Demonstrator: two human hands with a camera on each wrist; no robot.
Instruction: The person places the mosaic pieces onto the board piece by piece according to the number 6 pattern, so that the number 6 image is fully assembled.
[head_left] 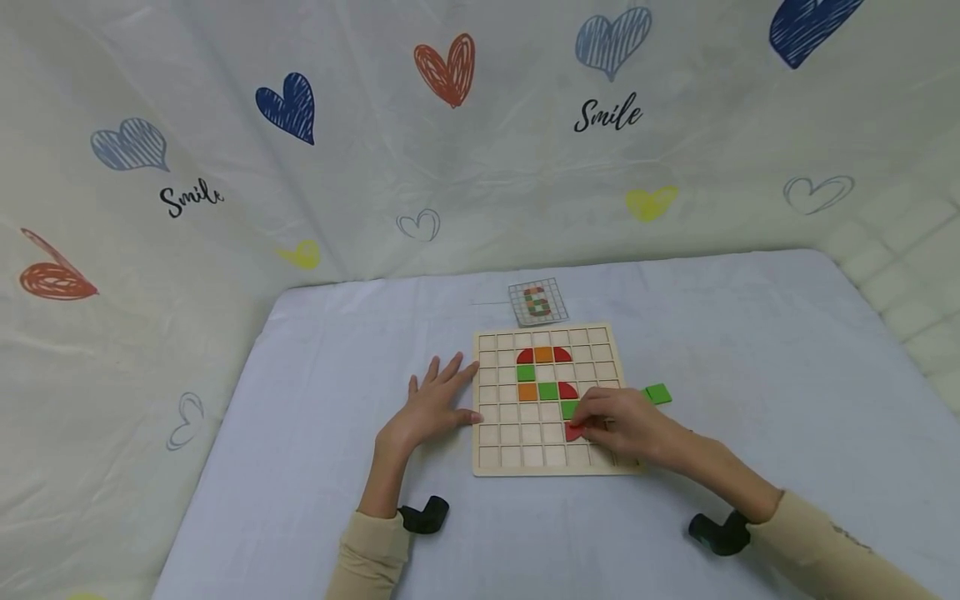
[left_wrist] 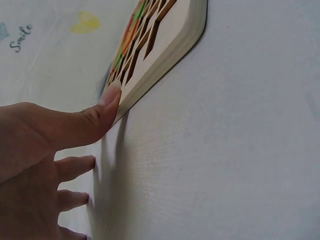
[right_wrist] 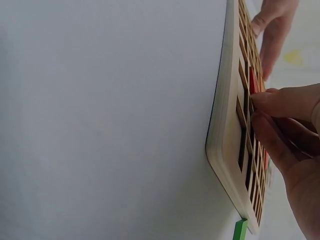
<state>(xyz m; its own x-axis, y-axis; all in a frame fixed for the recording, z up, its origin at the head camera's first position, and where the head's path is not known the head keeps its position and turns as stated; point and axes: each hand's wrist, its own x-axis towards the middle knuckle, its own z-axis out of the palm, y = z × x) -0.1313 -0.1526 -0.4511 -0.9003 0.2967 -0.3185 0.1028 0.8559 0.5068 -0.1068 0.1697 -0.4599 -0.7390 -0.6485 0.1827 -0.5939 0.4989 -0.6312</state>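
A square wooden grid board [head_left: 510,435] lies on the table with red, orange and green tiles set in some of its cells. My right hand [head_left: 628,422] is over the board's lower right part. Its thumb and fingertips pinch a red tile with a curved side [head_left: 572,432], just below a green tile [head_left: 569,409]. In the right wrist view the same red tile [right_wrist: 252,80] sits at the grid, partly hidden by the fingertips. With fingers spread, my left hand [head_left: 426,414] rests at the board's left edge. Its thumb [left_wrist: 95,120] touches the rim in the left wrist view.
Loose green tiles [head_left: 658,394] lie right of the board, partly behind the right hand. A small card [head_left: 538,302] printed with a coloured grid pattern lies beyond the far edge. White cloth [head_left: 300,433] covers the table, and a curtain with hearts [head_left: 360,183] hangs behind.
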